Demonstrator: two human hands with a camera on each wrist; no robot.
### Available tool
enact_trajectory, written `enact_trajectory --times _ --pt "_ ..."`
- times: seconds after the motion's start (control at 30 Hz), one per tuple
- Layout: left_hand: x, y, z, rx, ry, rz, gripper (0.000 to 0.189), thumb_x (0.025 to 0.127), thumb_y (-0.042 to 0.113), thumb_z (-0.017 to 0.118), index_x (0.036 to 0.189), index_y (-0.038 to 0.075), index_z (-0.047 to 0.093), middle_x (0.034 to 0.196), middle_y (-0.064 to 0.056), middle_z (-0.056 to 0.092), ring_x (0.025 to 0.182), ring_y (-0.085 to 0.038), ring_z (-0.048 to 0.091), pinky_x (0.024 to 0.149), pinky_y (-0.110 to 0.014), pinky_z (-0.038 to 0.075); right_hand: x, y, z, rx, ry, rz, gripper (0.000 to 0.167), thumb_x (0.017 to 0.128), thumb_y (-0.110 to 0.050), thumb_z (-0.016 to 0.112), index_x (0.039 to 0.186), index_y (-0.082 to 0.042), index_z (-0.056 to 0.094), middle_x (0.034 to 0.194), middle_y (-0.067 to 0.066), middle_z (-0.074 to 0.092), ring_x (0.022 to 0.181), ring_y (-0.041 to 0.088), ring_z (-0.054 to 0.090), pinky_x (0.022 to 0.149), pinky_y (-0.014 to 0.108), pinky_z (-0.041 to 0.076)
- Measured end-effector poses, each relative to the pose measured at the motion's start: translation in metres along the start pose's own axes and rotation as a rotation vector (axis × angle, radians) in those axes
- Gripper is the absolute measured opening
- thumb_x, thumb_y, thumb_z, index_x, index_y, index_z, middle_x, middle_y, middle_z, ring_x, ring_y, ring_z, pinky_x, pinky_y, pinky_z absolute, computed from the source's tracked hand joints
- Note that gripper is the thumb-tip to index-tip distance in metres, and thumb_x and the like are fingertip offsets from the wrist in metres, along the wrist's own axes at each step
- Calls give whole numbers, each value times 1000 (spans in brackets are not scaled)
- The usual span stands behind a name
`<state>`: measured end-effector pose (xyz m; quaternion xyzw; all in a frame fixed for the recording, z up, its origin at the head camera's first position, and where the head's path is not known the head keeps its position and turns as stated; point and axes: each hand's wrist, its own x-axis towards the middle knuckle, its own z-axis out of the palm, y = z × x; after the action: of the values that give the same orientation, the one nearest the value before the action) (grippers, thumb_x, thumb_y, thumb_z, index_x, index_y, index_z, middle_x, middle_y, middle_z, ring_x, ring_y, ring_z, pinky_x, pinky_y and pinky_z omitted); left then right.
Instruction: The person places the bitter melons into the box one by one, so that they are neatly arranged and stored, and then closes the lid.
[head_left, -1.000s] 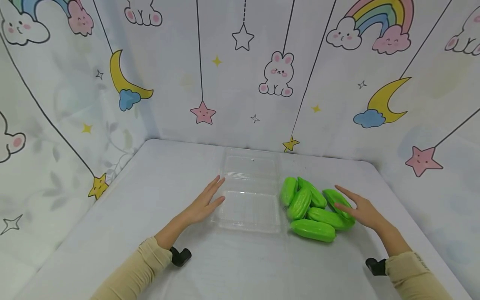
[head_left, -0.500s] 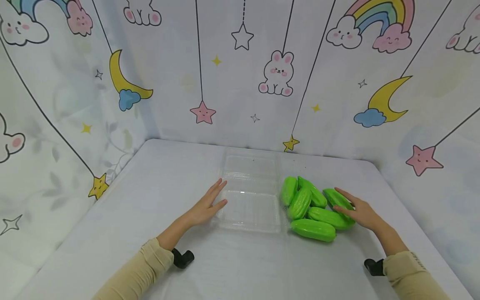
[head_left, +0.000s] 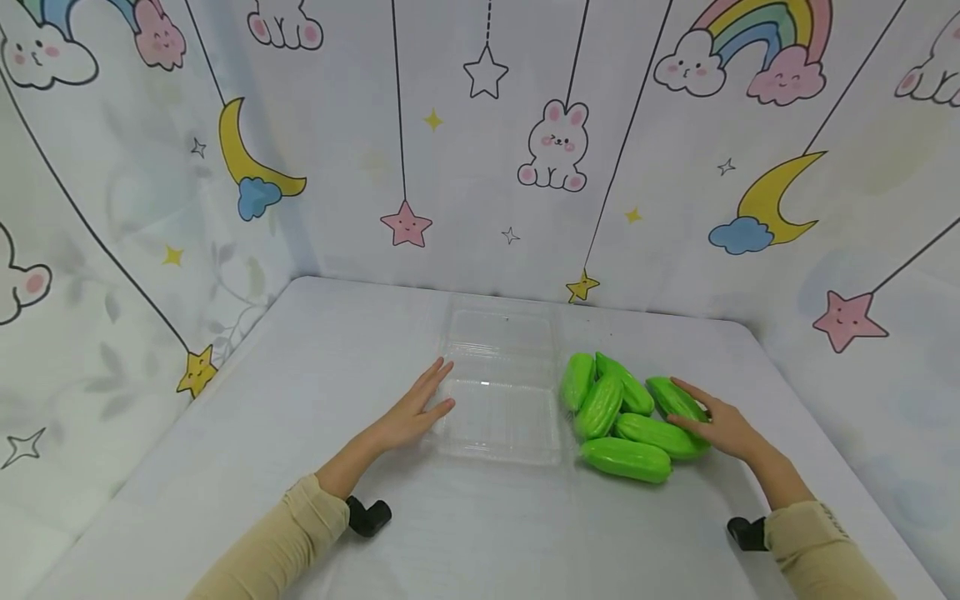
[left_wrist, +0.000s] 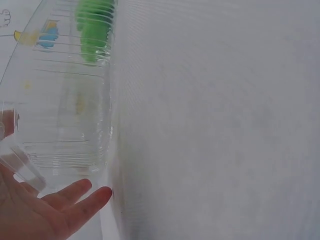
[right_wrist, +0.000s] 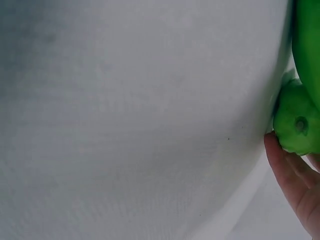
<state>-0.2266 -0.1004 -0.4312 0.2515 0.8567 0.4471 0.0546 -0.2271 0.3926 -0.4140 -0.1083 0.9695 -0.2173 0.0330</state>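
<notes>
Table: white-covered [head_left: 450, 537], its far edge against a pale backdrop [head_left: 480, 167] printed with rabbits, moons, stars and rainbows.
Container: a clear, two-part plastic box [head_left: 498, 421], unfolded, one part nearer the table's far edge, the other nearer its near edge.
Green vegetables: six glossy, ridged, elongated pieces, heaped just right of the container, towards the table's right edge; the nearest [head_left: 622, 461] lies crosswise.
Rightmost vegetable: a bright green, ridged piece [head_left: 666, 395], slanting from the far edge towards the right one, its lower end by the right hand [head_left: 723, 425].
Right hand grip: thumb and fingers either side of that vegetable; whether they clamp it cannot be told.
Left hand [head_left: 403, 418]: beside the container's left side, fingers apart, clamped on nothing; in the left wrist view part of it shows through the clear plastic, and contact is uncertain.
Sleeves: beige, left [head_left: 281, 529] and right [head_left: 821, 546], each with a black device, left [head_left: 370, 517] and right [head_left: 746, 534], beside it.
</notes>
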Motion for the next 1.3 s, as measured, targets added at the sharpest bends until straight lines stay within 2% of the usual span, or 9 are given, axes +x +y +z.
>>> enact_trajectory --times 0.3,0.63,0.67,0.8,0.83,0.9,1.03,1.3 --pt "7 -1 -1 4 -6 -7 64 97 33 44 148 16 11 153 -10 0 138 -30 3 106 -56 12 0 4 -4 21 -2 -16 71 87 -36 61 143 -6 28 132 39 33 100 56 48 75 61 42" --pt "11 -3 -2 -34 7 40 63 97 24 47 147 7 14 152 -16 1 137 -36 7 105 -54 17 2 7 -7 54 -5 -51 70 84 -30 65 139 0 34 128 39 37 92 46 57 72 52 47" --pt "10 -2 -2 -34 8 41 63 97 23 47 147 6 13 151 -17 0 136 -37 7 105 -56 16 3 7 -7 61 -9 -47 69 84 -30 65 139 0 35 127 40 37 90 44 58 70 50 48" --pt "3 19 -8 -50 -15 32 62 97 14 47 145 -1 12 150 -22 -1 135 -42 3 103 -60 13 4 8 -7 92 -31 -33 69 84 -29 66 138 0 36 126 40 37 86 37 60 64 39 48" --pt "3 19 -8 -52 -18 31 62 96 14 47 145 -1 11 150 -22 -2 135 -42 1 103 -60 13 4 8 -7 97 -35 -30 69 84 -29 66 138 0 36 126 40 37 85 36 60 63 36 47" --pt "4 17 -8 -50 -26 31 63 96 15 47 146 1 11 150 -21 -3 136 -41 1 103 -60 15 5 8 -8 107 -38 -24 70 84 -30 67 139 0 36 127 40 37 85 34 60 63 35 46" --pt "10 -4 -2 -41 -30 29 65 97 24 47 148 10 10 152 -15 -4 137 -36 0 103 -59 18 5 7 -10 120 -27 1 72 83 -32 67 140 -2 35 127 39 36 88 36 59 62 34 45" --pt "8 -4 -4 -68 -46 3 66 97 31 46 148 15 8 153 -8 -6 137 -33 6 103 -56 22 6 0 -16 135 -3 22 75 82 -33 68 141 -4 33 129 37 35 92 40 57 63 37 46"
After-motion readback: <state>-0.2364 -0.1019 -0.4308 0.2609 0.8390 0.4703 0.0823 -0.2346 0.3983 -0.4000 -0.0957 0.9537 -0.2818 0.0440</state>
